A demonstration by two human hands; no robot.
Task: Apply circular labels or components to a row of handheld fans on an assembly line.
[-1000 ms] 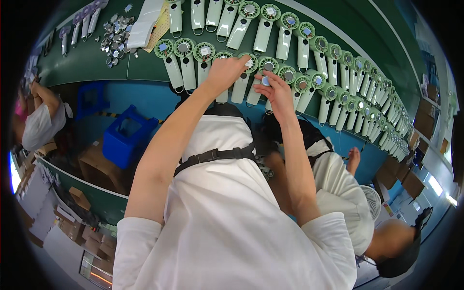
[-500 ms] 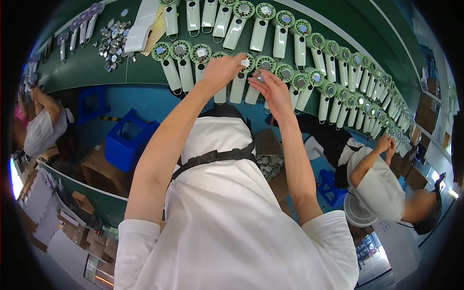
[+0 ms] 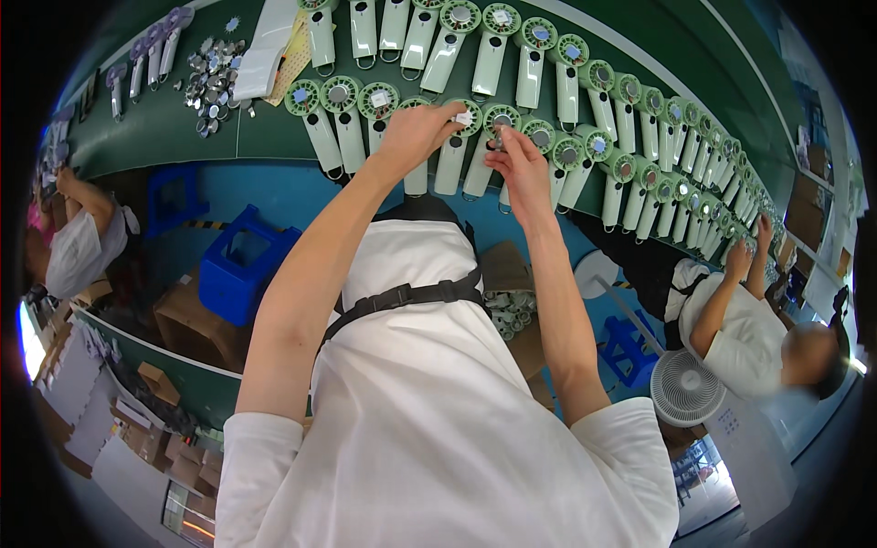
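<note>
The left hand (image 3: 411,135) has its fingertips at the white piece (image 3: 464,119) on the head of a pale green handheld fan (image 3: 449,166); I cannot tell whether they pinch it; the right hand (image 3: 523,172) is pinching a small silvery piece (image 3: 499,138) at the neighbouring fan (image 3: 480,170); both fans lie in a row on the green surface (image 3: 274,135); a heap of silvery discs (image 3: 212,87) lies farther left, near white sheets (image 3: 263,53)

1. The left arm (image 3: 306,283) slants from the lower left of the frame toward its upper centre.
2. The right arm (image 3: 559,310) leans up-left.
3. The left hand (image 3: 408,137) shows its back, fingers bent, fingertips pointing right.
4. The right hand (image 3: 523,169) pinches with 2 fingertips, thumb included.
</note>
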